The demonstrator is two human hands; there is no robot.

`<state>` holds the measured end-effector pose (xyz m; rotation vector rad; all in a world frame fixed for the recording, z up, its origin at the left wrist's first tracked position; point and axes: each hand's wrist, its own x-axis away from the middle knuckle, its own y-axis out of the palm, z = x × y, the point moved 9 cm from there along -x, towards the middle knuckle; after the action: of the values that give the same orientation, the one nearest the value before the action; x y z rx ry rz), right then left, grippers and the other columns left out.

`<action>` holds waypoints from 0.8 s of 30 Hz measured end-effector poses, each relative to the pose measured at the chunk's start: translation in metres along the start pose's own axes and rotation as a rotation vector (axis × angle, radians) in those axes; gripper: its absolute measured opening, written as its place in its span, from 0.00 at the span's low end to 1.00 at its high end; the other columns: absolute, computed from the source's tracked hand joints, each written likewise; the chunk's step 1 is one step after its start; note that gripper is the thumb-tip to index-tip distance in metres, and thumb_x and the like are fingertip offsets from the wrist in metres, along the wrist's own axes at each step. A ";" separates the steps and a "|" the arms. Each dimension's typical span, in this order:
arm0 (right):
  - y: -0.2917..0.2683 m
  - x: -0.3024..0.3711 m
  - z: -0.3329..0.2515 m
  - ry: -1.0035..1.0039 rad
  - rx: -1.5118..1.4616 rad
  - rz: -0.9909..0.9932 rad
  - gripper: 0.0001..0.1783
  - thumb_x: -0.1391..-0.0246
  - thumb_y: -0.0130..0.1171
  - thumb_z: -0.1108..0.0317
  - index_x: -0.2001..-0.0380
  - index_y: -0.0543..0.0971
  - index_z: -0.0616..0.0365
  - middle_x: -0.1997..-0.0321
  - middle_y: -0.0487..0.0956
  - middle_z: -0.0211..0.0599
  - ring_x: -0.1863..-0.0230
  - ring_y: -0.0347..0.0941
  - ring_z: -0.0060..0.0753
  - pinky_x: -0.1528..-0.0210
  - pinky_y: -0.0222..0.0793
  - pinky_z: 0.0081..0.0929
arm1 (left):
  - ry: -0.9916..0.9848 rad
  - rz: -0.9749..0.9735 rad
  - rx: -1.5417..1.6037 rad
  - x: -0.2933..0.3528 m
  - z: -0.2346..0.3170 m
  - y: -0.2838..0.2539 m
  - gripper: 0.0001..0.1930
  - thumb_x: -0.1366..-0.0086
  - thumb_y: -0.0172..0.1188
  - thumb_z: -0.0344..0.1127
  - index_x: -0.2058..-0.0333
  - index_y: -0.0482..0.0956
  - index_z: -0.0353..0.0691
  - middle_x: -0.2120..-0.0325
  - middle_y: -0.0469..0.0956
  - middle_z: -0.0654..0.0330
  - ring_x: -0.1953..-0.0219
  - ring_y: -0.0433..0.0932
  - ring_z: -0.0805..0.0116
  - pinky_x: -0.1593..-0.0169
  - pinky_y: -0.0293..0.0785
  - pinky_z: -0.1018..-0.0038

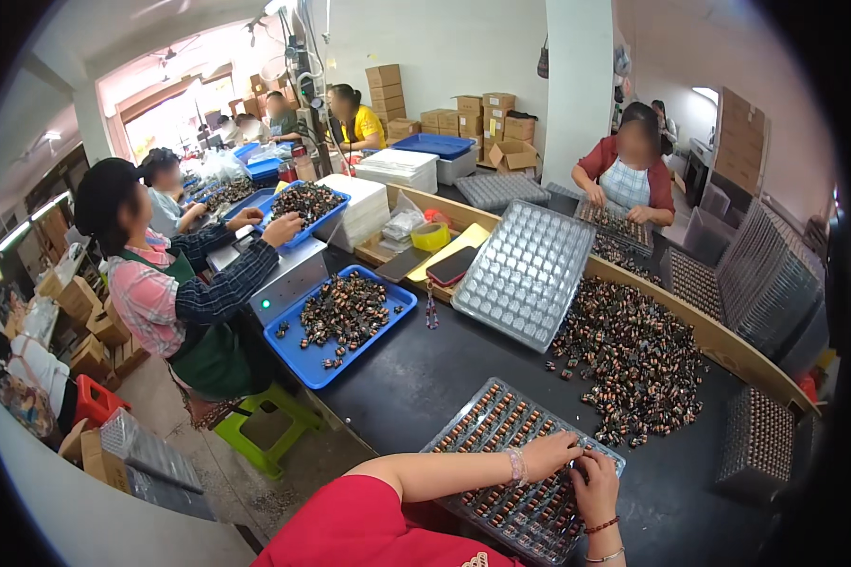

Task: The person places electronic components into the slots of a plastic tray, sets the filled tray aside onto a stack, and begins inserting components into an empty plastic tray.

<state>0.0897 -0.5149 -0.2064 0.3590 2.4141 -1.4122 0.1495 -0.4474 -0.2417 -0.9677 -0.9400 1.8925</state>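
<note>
A clear plastic tray [457,421] with rows of pockets lies before me on the dark table, many pockets filled with small copper-wound coils [509,421]. My left hand [548,457], with a pale beaded bracelet at its wrist, reaches across the tray to its right part. Close beside it, my right hand [596,489] bends over the tray's right edge. Both hands have their fingers drawn together, fingertips nearly meeting over the pockets. Whatever they pinch is hidden. Beyond them a big heap of loose coils [631,359] spreads over the table.
An unfilled clear tray [529,269] leans at the heap's left. Blue trays of coils [388,291] stand at far left, where a co-worker [156,274] handles parts. A wooden ledge [728,364] borders the right; another co-worker [626,175] sits behind it. Filled trays [758,435] are stacked at right.
</note>
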 end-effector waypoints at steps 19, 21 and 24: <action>-0.002 -0.002 -0.010 -0.072 0.058 0.003 0.10 0.61 0.61 0.75 0.70 0.75 0.58 0.62 0.75 0.36 0.59 0.69 0.43 0.57 0.65 0.37 | 0.002 0.189 0.210 0.002 -0.001 -0.034 0.13 0.47 0.50 0.22 0.60 0.71 0.37 0.61 0.70 0.53 0.56 0.71 0.53 0.53 0.69 0.65; 0.000 -0.003 -0.011 -0.061 0.039 -0.004 0.09 0.61 0.61 0.75 0.71 0.75 0.58 0.62 0.75 0.36 0.60 0.69 0.43 0.57 0.66 0.37 | -0.009 0.211 0.283 0.003 -0.003 -0.039 0.12 0.45 0.50 0.23 0.60 0.71 0.37 0.62 0.70 0.52 0.58 0.71 0.52 0.54 0.69 0.65; 0.000 -0.003 -0.011 -0.064 0.035 -0.004 0.09 0.61 0.62 0.76 0.73 0.74 0.59 0.61 0.75 0.36 0.60 0.70 0.43 0.59 0.67 0.36 | -0.059 0.243 0.353 0.007 -0.003 -0.047 0.14 0.43 0.49 0.23 0.56 0.70 0.36 0.62 0.70 0.50 0.58 0.71 0.50 0.54 0.70 0.64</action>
<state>0.0904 -0.5053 -0.1999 0.3122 2.3437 -1.4465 0.1640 -0.4215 -0.2049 -0.8441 -0.5093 2.2078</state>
